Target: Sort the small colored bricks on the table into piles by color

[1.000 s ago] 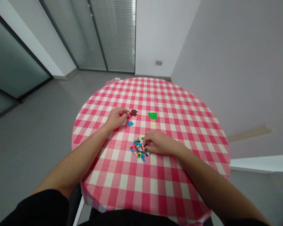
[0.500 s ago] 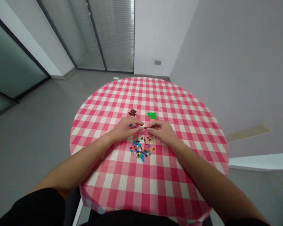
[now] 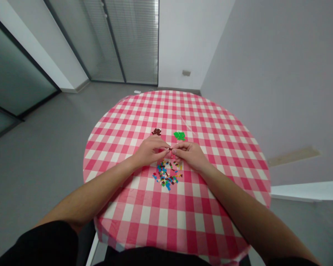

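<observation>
Both hands have moved closer together above the gingham-covered table [image 3: 127, 207], and now their fingertips meet near the middle of the frame. The left hand [image 3: 150, 151] and the right hand [image 3: 191, 155] pinch one small dark brick [image 3: 170, 149], so the grip is clamped on it. Slow, firm fingertip pressure suits so tiny a piece. Just below lies a pile of coloured bricks [image 3: 165, 174]; brown bricks [image 3: 156, 131] and green bricks [image 3: 179, 136] sit just above. No writing can be read.
</observation>
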`<action>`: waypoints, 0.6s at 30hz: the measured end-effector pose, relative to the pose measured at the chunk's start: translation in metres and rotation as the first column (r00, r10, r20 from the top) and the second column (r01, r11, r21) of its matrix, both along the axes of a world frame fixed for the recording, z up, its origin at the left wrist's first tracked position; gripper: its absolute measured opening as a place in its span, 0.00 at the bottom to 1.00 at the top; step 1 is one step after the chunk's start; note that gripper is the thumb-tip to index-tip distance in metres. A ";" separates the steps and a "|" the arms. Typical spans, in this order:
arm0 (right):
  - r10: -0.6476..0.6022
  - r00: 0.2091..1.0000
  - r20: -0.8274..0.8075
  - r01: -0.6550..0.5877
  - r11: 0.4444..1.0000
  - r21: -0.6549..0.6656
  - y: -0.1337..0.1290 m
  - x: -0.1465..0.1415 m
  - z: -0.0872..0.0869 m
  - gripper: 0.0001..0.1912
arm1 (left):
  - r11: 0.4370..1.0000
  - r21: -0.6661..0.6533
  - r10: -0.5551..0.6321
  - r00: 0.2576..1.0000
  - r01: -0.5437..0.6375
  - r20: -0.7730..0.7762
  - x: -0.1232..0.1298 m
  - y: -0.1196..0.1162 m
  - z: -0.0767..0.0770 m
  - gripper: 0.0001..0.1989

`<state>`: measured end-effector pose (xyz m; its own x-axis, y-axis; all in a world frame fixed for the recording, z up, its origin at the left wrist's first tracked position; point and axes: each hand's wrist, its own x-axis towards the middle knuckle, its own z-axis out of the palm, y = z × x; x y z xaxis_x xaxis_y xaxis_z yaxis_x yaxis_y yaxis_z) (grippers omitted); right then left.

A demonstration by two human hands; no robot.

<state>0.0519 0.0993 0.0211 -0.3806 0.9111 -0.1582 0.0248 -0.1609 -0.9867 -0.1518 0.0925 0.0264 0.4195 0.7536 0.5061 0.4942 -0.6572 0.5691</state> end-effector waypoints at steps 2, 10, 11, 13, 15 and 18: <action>-0.035 0.998 0.044 0.035 0.999 -0.004 0.001 0.001 0.000 0.15 | 0.999 0.022 0.045 0.999 -0.045 -0.027 -0.006 0.006 -0.003 0.07; -0.105 0.992 0.074 0.105 0.994 0.003 0.003 0.005 0.000 0.14 | 0.921 -0.039 0.378 0.912 -0.388 -0.161 -0.044 0.029 -0.014 0.08; -0.101 0.991 0.083 0.101 0.995 0.006 0.003 0.006 -0.001 0.14 | 0.921 -0.042 0.374 0.910 -0.387 -0.179 -0.046 0.030 -0.015 0.08; -0.086 0.990 0.113 0.084 0.996 0.022 0.003 0.006 -0.001 0.15 | 0.926 -0.038 0.359 0.909 -0.375 -0.212 -0.045 0.031 -0.016 0.08; -0.075 0.981 0.177 0.060 0.995 0.084 0.003 0.006 -0.002 0.15 | 0.928 -0.034 0.352 0.906 -0.370 -0.236 -0.043 0.031 -0.017 0.08; -0.073 0.942 0.327 -0.023 0.960 0.279 0.002 0.008 -0.002 0.13 | 0.921 -0.053 0.361 0.896 -0.386 -0.257 -0.041 0.031 -0.018 0.09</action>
<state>0.0596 0.1018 0.0195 -0.3267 0.9450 -0.0127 0.3570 0.1109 -0.9275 -0.1923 0.1239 0.0080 0.1949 0.9198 0.3407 0.8207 -0.3431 0.4569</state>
